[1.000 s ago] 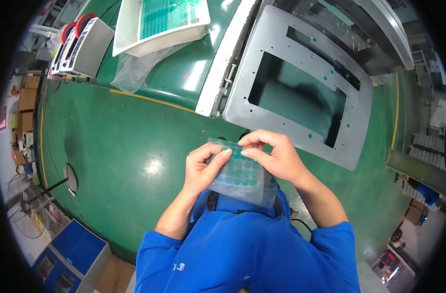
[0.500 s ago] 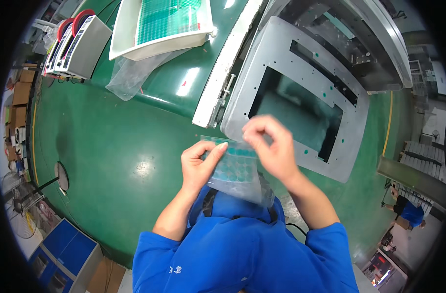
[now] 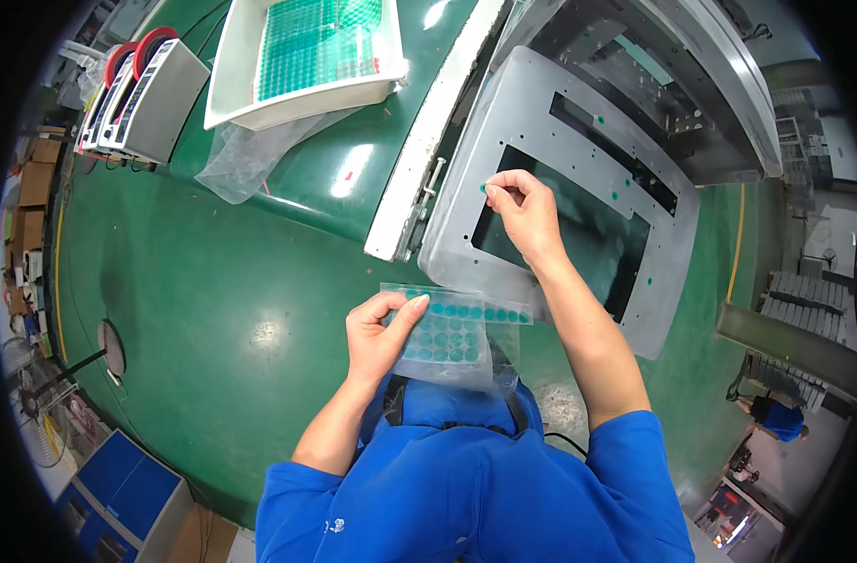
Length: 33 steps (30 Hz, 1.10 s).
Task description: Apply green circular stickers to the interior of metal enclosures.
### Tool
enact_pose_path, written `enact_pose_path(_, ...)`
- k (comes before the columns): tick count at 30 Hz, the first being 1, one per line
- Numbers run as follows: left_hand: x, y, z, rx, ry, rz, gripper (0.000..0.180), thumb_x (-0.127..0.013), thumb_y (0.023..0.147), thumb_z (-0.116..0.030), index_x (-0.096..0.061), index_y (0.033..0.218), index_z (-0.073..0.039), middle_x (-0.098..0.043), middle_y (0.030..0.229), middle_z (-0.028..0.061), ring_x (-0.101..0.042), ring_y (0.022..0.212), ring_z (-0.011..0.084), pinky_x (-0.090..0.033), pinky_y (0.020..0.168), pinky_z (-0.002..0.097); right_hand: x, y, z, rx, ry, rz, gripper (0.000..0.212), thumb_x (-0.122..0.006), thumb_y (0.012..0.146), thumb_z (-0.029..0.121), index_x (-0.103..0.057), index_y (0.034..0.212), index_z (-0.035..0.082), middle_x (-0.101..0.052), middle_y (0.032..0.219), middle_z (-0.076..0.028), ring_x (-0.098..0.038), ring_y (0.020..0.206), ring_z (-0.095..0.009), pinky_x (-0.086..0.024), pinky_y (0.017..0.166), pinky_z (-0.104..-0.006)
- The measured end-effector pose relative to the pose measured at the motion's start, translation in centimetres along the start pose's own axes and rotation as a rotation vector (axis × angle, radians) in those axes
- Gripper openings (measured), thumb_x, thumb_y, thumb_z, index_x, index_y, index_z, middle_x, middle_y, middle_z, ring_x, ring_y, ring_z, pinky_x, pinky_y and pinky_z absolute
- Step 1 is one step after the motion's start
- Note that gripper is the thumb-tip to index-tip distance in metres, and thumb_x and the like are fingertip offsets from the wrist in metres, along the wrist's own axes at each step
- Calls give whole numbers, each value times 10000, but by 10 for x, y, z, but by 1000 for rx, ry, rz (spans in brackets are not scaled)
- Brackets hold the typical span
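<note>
Pinched between thumb and fingers of my left hand (image 3: 383, 338) is a clear sheet of round green stickers (image 3: 443, 340), held in front of my body. A strip with a row of green dots lies across it and sticks out to the right. My right hand (image 3: 527, 214) is raised over the grey metal panel (image 3: 447, 246), at the left side of its large dark opening. One small round green sticker (image 3: 484, 189) sits at its fingertips; whether it touches the panel I cannot tell. A few green dots (image 3: 615, 196) show elsewhere on the panel.
A green-topped table (image 3: 344, 178) stands ahead, carrying a white tray (image 3: 288, 114) with green sticker sheets. A plastic bag (image 3: 245, 159) lies beneath the tray. White boxy devices (image 3: 161, 98) stand at the left. A fan (image 3: 112, 347) is on the floor; another person (image 3: 780, 418) is far right.
My right hand has moved from beside the sticker sheet up and forward over the panel, a green sticker now visible at its fingertips. My left hand still holds the sheet, slightly lower.
</note>
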<state>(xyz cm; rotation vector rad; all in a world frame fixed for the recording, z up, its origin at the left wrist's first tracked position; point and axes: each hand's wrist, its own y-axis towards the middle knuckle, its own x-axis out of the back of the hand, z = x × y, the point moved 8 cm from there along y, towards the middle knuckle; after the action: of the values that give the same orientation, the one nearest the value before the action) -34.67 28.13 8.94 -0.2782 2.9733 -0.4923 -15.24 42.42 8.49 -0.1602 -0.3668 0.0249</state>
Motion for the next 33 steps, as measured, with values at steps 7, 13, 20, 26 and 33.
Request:
enact_pose_path(7, -2, 3, -1, 15, -14, 19, 124, -675, 737, -102, -619, 689, -3, -578, 638, 1, -486, 599, 40, -381, 545, 179, 1, 0, 0, 11, -50, -7, 74, -593, 742, 75, -586, 792, 21, -594, 665, -39, -545, 614, -101, -435, 587, -233)
enact_pose_path(13, -3, 3, 0, 0, 2, 22, 121, -672, 740, -102, -621, 696, 0, -583, 647, 3, -492, 607, 43, -390, 556, 180, 1, 3, 8, 33, -51, 5, 91, -607, 720, 57, -600, 809, 37, -589, 673, -38, -540, 628, -95, -437, 594, -235)
enact_pose_path(20, -2, -1, 1, 18, -24, 22, 126, -667, 745, -105, -617, 698, 1, -579, 650, -9, -485, 612, 36, -386, 560, 177, -1, 1, 4, -154, 222, 61, 253, -645, 708, 57, -530, 932, 30, -565, 749, -35, -536, 664, -107, -441, 603, -227)
enact_pose_path(26, 4, -11, 2, 22, -12, 8, 131, -662, 749, -102, -607, 683, -3, -565, 646, -25, -471, 611, 24, -376, 554, 171, -6, 4, -11, -272, 396, 102, 194, -593, 745, 38, -499, 913, 11, -565, 771, -75, -559, 672, -127, -471, 618, -248)
enact_pose_path(33, 42, -23, 14, -38, -42, -43, 143, -643, 767, -107, -597, 669, -13, -545, 635, -47, -451, 598, 17, -364, 539, 170, 63, -81, -18, -129, -550, 321, 330, -580, 778, 338, -557, 830, 14, -588, 723, -106, -560, 682, -198, -439, 642, -311)
